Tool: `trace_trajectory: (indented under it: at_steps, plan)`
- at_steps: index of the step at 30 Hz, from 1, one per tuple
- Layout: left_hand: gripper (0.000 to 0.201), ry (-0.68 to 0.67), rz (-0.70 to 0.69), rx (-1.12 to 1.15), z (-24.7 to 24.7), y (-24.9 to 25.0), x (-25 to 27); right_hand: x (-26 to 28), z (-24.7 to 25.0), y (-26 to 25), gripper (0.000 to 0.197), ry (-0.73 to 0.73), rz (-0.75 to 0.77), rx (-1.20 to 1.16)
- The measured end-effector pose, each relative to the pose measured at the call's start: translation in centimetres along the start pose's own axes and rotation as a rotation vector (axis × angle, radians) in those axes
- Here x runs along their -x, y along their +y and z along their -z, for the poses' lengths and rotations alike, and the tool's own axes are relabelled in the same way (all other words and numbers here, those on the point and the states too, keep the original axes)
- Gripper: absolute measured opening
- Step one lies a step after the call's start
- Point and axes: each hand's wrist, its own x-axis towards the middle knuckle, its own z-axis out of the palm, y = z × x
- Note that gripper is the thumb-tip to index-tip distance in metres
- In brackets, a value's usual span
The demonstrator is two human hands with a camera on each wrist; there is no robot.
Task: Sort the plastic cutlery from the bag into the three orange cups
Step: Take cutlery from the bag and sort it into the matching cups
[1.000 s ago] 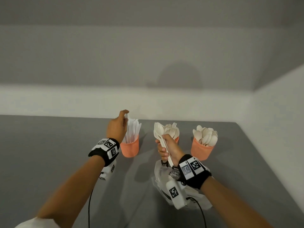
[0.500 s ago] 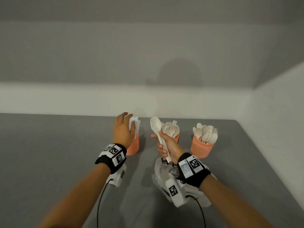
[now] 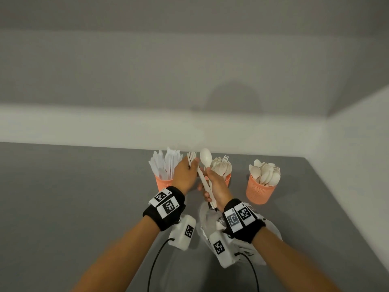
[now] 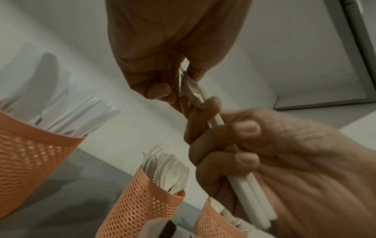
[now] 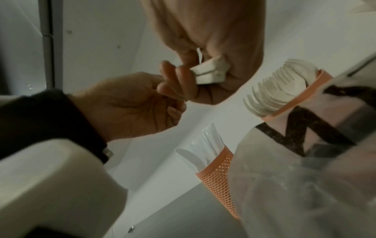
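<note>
My right hand (image 3: 217,187) holds a small bundle of white plastic cutlery (image 3: 207,182) in a closed grip, the handles pointing down toward my wrist and one spoon (image 3: 205,158) standing up at the top. My left hand (image 3: 185,175) comes to the same bundle and pinches a fork (image 3: 192,158) between thumb and fingers, near its head; the fork is still together with the other pieces in my right hand. Both hands are in the air above the grey table (image 3: 73,197), just in front of the middle orange cup (image 3: 227,179), which is full of forks. The left orange cup (image 3: 163,183) holds the knives, and the right orange cup (image 3: 259,191) holds the spoons and stands a little apart from the other two. The bag (image 3: 271,230), thin white plastic, lies on the table under my right wrist, near to the cups.
</note>
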Motion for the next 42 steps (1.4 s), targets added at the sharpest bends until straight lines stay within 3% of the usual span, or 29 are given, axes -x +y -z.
trace_trajectory:
  at_steps: [5, 10, 17, 19, 24, 30, 36, 42]
  plan:
    - [0.024, -0.034, -0.008, -0.044, -0.6, 0.3, 0.7, 0.3, 0.0, 0.3, 0.038, 0.062, 0.090, 0.089]
    - [0.024, -0.102, -0.008, -0.091, -0.6, 0.6, 0.6, 0.9, 0.5, 0.8, 0.026, 0.061, 0.121, 0.145]
    - [0.033, -0.154, 0.031, 0.112, -0.8, 1.7, 0.6, 0.7, 2.4, 0.1, 0.022, 0.032, 0.133, 0.091]
    - [0.026, -0.137, 0.032, 0.145, -0.7, 2.2, 0.1, 0.7, 4.1, -0.9, 0.022, 0.082, 0.146, 0.138]
    - [0.017, -0.039, -0.148, 0.060, -0.5, 2.6, -1.2, 1.1, 9.4, -3.4, 0.022, 0.239, 0.300, 0.127]
    - [0.018, 0.011, -0.351, -0.138, -1.2, 2.7, -2.0, -0.2, 15.4, -5.9, 0.031, 0.421, 0.379, 0.381]
    - [0.019, 0.037, -0.420, -0.215, -1.9, 2.3, -2.4, -1.1, 17.9, -6.7, 0.035, 0.389, 0.359, 0.480]
    - [0.018, 0.062, -0.460, -0.255, -2.3, 1.6, -3.0, -2.8, 18.8, -5.5, 0.028, 0.344, 0.246, 0.572]
